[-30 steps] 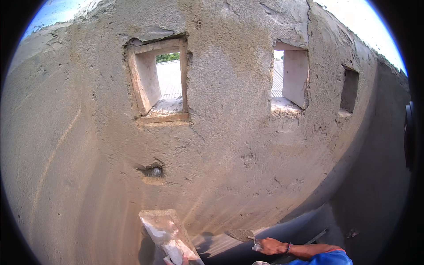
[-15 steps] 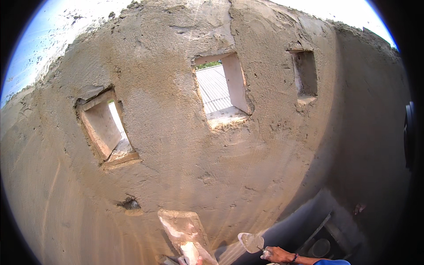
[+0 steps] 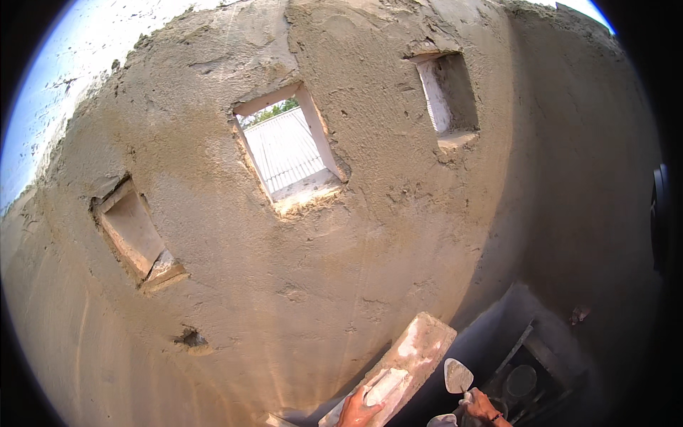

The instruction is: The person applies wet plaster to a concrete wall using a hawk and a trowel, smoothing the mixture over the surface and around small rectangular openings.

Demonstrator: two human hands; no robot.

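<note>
My left hand point(image 3: 359, 408), at the lower edge, is closed round the pale handle block of a long wooden plastering float point(image 3: 425, 343). The board slants up to the right, its back toward me, smeared with dried mortar. Right of it, my right hand point(image 3: 482, 406) grips a small pointing trowel point(image 3: 457, 376); its handle is mostly hidden in the fingers and the mortar-coated blade points up. Before both hands rises a freshly plastered wall point(image 3: 284, 299), brownish and rough toward the top. The float's far end is near the wall; I cannot tell whether it touches.
Three recessed openings cut the wall: a left one point(image 3: 133, 231), a middle one point(image 3: 288, 153) showing a corrugated roof, and a right niche point(image 3: 452, 99). A small hole point(image 3: 191, 338) lies lower left. On the right stands a shaded side wall point(image 3: 583, 185); a round bucket-like thing point(image 3: 521, 381) sits below.
My left hand has moved right with the float, which now tilts to the right instead of the left. My right hand and trowel have shifted slightly right. The view has turned too.
</note>
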